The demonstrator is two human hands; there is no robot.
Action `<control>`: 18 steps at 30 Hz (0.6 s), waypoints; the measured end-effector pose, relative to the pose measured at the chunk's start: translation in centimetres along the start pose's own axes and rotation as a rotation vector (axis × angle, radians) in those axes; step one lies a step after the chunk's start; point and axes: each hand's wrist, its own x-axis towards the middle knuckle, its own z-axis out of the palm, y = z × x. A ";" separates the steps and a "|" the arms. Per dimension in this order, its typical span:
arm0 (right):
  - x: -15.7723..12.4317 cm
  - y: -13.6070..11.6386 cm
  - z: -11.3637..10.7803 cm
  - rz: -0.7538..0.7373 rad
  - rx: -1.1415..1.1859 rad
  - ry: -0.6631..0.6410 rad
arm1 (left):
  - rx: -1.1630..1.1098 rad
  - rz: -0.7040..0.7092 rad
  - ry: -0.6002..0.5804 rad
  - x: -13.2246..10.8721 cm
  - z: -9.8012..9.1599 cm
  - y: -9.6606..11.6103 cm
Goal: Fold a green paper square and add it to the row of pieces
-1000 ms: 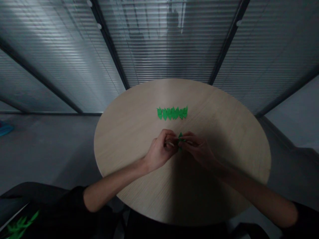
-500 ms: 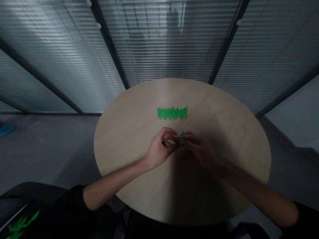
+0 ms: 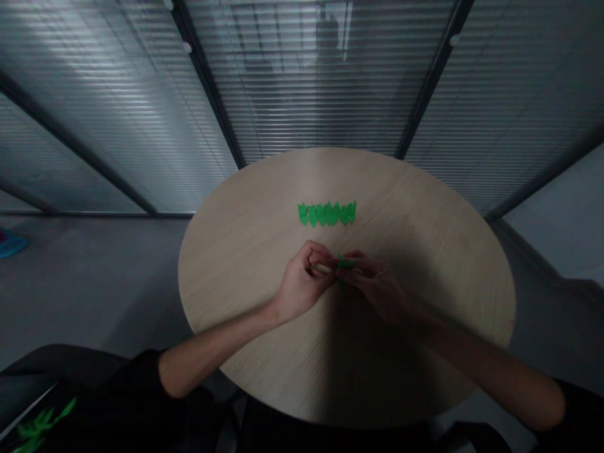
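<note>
Over the middle of the table, my left hand [image 3: 304, 277] and my right hand [image 3: 377, 283] meet fingertip to fingertip. Between them is a small green leaf-shaped paper piece [image 3: 346, 262] with pointed ends, and both hands pinch it closed. Fingers cover part of it, so its full shape is hidden. Just beyond the hands, several similar green leaf-shaped pieces [image 3: 328, 214] lie side by side in a row, their points facing toward and away from me.
The round wooden table [image 3: 236, 251] stands against glass panels with blinds [image 3: 321, 94]. At the lower left, more green leaf-shaped pieces [image 3: 42, 425] rest on something dark beside me. A blue object [image 3: 12, 244] sits on the floor far left.
The green piece between my fingers has turned and tilted, with its upper point lower than before. Both hands have barely shifted, and the row stays as it was.
</note>
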 end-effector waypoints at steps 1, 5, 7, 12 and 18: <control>0.0 0.0 0.0 0.001 -0.012 0.005 | -0.021 -0.005 0.007 0.0 0.1 0.0; -0.1 0.1 0.1 -0.004 -0.016 0.036 | -0.074 -0.001 0.038 0.1 0.2 0.0; -0.1 0.1 0.1 -0.017 -0.036 0.040 | -0.068 0.008 0.042 0.1 0.2 0.1; -0.1 0.2 0.1 -0.037 -0.083 0.030 | -0.086 -0.003 0.020 0.1 0.1 0.5; 0.0 0.2 0.2 -0.030 -0.058 0.047 | -0.083 -0.021 0.022 0.0 0.0 0.5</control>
